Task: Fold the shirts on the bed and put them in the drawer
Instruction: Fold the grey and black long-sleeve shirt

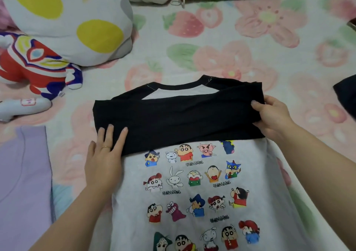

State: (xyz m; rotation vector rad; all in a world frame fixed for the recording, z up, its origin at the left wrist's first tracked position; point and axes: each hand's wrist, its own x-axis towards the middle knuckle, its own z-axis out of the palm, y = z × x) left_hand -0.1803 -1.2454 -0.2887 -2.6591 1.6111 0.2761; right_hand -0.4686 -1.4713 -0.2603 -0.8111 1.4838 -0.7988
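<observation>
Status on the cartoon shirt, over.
Left hand flat on black sleeve. Right hand grips its right end. Cartoon shirt body unfolded. Lilac shirt lies left, apart.

The person's left hand (104, 160) wears a single thin ring (106, 147) on one finger, a plain gold-coloured band. The right hand (273, 116) is bare, and both forearms are uncovered as far as they show, with short, rounded fingernails.

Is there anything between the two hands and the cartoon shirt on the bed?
Nothing visible. The left hand presses flat on the black sleeves folded across the cartoon shirt, and the right hand pinches their right edge. The drawer is not in view.
</observation>
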